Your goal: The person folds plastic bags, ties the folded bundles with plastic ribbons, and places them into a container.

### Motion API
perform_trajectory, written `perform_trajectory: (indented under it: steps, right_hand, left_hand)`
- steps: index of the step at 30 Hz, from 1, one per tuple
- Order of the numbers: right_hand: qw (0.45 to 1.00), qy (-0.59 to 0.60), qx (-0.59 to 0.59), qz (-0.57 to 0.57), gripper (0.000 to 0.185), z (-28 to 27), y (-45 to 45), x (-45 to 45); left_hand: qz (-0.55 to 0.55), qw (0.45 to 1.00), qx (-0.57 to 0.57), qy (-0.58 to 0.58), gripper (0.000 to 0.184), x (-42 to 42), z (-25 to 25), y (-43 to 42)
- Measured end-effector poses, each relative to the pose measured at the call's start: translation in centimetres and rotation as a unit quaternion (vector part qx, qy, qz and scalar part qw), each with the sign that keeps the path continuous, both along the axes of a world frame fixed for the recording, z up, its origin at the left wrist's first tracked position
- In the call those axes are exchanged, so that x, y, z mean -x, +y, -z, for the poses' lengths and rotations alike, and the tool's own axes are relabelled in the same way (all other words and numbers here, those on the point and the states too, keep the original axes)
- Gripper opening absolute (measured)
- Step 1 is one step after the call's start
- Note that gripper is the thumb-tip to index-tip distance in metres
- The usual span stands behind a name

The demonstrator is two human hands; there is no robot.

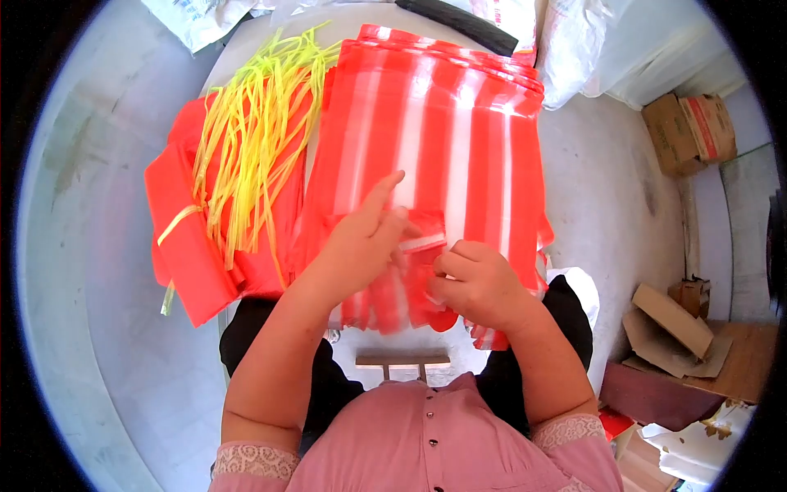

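From my remote post I have both arms [283,344] reaching forward, elbows bent, forearms slanting inward. My left hand [361,244] stretches its forefinger ahead, lower fingertips blurred; my right hand [477,283], near it, keeps knuckles up, fingers curled.

One left hand [366,235] and one right hand [479,283]; one striped red-and-white plastic stack [434,148]; one heap of yellow strips [254,156]; one tied red bundle [191,250]; one long black object [463,26]; at least three cardboard boxes [680,135]
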State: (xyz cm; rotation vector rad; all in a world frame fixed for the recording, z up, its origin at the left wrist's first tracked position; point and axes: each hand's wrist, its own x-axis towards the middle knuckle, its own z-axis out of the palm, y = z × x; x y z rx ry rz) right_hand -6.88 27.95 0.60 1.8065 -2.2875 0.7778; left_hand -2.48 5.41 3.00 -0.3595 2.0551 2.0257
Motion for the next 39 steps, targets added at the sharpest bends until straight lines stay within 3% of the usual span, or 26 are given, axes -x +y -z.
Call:
perform_trajectory:
  steps: [2,3,5,8,14,17,26,29,32,35,39]
  right_hand:
    - [1.0,0.0,0.005,0.011,0.02,-0.1,0.1,-0.2]
    - [1.0,-0.002,0.004,0.014,0.02,-0.2,0.2,-0.2]
    - [1.0,-0.005,0.001,0.02,0.02,-0.3,0.3,-0.2]
    - [0.999,-0.022,0.006,0.037,0.022,-0.3,0.2,-0.3]
    - [0.991,-0.076,0.077,0.076,0.026,0.3,0.1,0.3]
    - [0.989,-0.098,0.046,0.103,0.013,0.5,0.4,0.9]
    - [0.974,-0.17,0.056,0.139,0.02,0.4,-0.2,1.3]
    - [0.966,-0.201,0.063,0.151,0.021,0.4,-0.2,1.2]
    - [0.96,-0.226,0.021,0.164,0.019,0.8,0.3,1.5]
    - [0.953,-0.225,0.033,0.202,0.02,-0.6,0.7,1.5]
    - [0.861,-0.339,0.142,0.351,0.02,-1.3,3.6,2.4]
  left_hand:
    - [-0.025,0.999,-0.005,0.03,0.046,0.0,0.2,0.1]
    - [-0.009,0.986,0.127,0.108,0.04,0.1,0.6,0.0]
    - [0.022,0.89,0.376,0.255,0.028,0.3,1.7,-0.3]
    - [0.031,0.876,0.387,0.287,0.017,0.6,2.8,0.8]
    - [0.177,0.893,0.333,0.244,0.021,1.5,3.0,1.0]
    - [0.169,0.896,0.31,0.27,0.023,1.2,3.4,0.7]
    - [0.167,0.94,0.231,0.186,0.034,-0.1,0.9,0.6]
    - [0.193,0.917,0.286,0.2,0.026,-0.2,0.0,1.3]
    - [0.207,0.888,0.358,0.199,0.032,0.2,1.9,1.3]
    - [0.183,0.894,0.344,0.219,0.029,0.3,3.7,1.3]
    - [0.143,0.916,0.284,0.244,0.018,0.2,3.1,1.4]
